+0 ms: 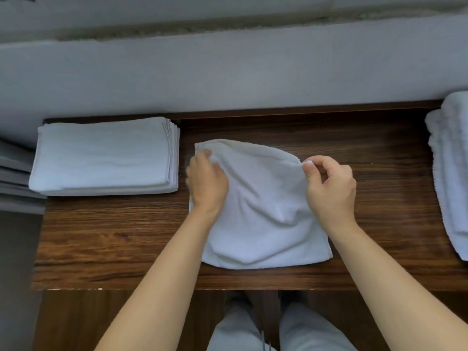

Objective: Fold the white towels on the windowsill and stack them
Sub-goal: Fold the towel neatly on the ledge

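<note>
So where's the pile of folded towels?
In the head view, the folded stack sits on the left of the wooden sill, against the back wall, just left of the towel both hands hold.

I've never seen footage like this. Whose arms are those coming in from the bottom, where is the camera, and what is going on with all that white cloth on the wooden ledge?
There is no machine here. The single picture comes from a camera worn on a person's head, looking down, so the arms are that person's own. They stand at a wooden windowsill. In the middle lies a white towel, rumpled and partly folded. The left hand grips its far left corner, and the right hand pinches its far right corner between thumb and finger. To the left sits a neat stack of folded towels. At the right edge is a looser pile of towels, seemingly waiting their turn.
</note>
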A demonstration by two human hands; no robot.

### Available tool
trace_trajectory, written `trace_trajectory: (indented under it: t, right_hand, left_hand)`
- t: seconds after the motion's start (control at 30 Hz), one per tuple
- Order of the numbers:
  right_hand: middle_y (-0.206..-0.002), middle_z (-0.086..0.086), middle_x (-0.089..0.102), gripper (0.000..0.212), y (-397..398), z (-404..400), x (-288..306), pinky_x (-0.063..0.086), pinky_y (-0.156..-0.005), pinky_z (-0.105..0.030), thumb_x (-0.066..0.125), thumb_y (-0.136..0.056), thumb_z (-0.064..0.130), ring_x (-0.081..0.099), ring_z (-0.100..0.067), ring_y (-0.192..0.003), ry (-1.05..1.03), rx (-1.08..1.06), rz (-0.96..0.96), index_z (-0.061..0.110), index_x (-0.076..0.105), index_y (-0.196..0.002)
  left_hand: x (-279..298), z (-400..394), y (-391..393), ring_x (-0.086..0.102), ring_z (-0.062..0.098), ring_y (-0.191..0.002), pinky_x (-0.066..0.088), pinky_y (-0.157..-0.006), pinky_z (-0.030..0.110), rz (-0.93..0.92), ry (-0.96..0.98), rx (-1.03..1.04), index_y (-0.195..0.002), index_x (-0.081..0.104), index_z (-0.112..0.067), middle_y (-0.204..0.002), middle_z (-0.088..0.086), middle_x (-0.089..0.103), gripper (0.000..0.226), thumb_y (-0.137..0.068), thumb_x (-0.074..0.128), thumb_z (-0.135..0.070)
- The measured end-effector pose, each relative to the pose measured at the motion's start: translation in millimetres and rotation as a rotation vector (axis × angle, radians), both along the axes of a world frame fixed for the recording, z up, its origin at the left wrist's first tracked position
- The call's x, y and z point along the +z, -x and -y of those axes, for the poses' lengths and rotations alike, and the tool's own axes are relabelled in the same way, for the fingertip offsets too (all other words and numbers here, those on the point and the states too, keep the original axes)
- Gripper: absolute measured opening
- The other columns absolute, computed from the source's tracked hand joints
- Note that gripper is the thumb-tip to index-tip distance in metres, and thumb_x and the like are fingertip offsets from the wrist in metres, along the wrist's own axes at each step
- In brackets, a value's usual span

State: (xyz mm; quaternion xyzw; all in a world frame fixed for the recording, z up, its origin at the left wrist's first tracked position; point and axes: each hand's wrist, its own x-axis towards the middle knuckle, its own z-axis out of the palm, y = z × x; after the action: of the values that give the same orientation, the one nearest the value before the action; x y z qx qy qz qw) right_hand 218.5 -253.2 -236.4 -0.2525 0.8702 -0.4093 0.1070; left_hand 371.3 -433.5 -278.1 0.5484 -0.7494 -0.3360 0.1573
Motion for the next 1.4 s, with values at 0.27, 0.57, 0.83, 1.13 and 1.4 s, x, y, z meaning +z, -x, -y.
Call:
trace_trajectory:
  t: [0.27, 0.57, 0.83, 1.13, 1.4]
  right_hand:
    - [-0.083, -0.003, 0.073, 0.011, 3.3, 2.2, 1.5, 0.059, -0.058, -0.038, 0.058, -0.105, 0.024, 0.073, -0.011, -0.066, 0.103, -0.105, 0.274, 0.015, 0.064, -0.105]
    - [-0.101, -0.009, 0.073, 0.009, 22.5, 0.1, 3.2, 0.064, -0.061, -0.035, 0.061, -0.103, 0.017, 0.079, -0.016, -0.083, 0.191, -0.163, 0.418, 0.012, 0.062, -0.110]
    - [-0.099, -0.013, 0.074, 0.009, 33.7, -2.9, 2.8, 0.066, -0.065, -0.037, 0.061, -0.103, 0.014, 0.079, -0.020, -0.082, 0.226, -0.160, 0.510, 0.011, 0.062, -0.111]
    - [-0.096, -0.010, 0.075, 0.008, 36.8, -4.5, 1.3, 0.065, -0.063, -0.033, 0.064, -0.101, 0.016, 0.079, -0.016, -0.079, 0.211, -0.179, 0.536, 0.012, 0.065, -0.108]
    - [-0.096, -0.013, 0.076, 0.007, 41.8, -12.5, 22.0, 0.065, -0.061, -0.033, 0.062, -0.102, 0.010, 0.079, -0.022, -0.080, 0.272, -0.173, 0.578, 0.010, 0.065, -0.108]
  left_hand:
    - [-9.2, 51.3, 10.8, 0.058, 0.028, -0.112, 0.044, -0.089, 0.031, 0.081, -0.081, -0.052, -0.128, 0.059, -0.011, -0.130, 0.014, 0.056, 0.033, -0.099, 0.061, -0.027]
    - [-19.6, 70.5, 4.7, 0.059, 0.035, -0.108, 0.048, -0.090, 0.041, 0.100, 0.036, 0.049, -0.103, 0.064, -0.009, -0.113, 0.016, 0.064, 0.017, -0.101, 0.056, -0.023]
    - [-20.2, 72.5, 16.0, 0.055, 0.032, -0.110, 0.043, -0.088, 0.036, 0.161, -0.007, -0.067, -0.091, 0.064, -0.019, -0.112, 0.009, 0.063, 0.008, -0.097, 0.061, -0.023]
    - [-17.0, 69.9, 12.7, 0.058, 0.029, -0.094, 0.049, -0.078, 0.042, 0.196, 0.117, -0.185, -0.094, 0.060, -0.016, -0.098, 0.008, 0.061, 0.004, -0.097, 0.059, -0.013]
    - [23.0, 57.9, -10.4, 0.061, 0.018, -0.087, 0.045, -0.070, 0.028, -0.086, -0.015, 0.059, -0.095, 0.065, -0.016, -0.089, -0.007, 0.064, 0.006, -0.099, 0.061, -0.012]
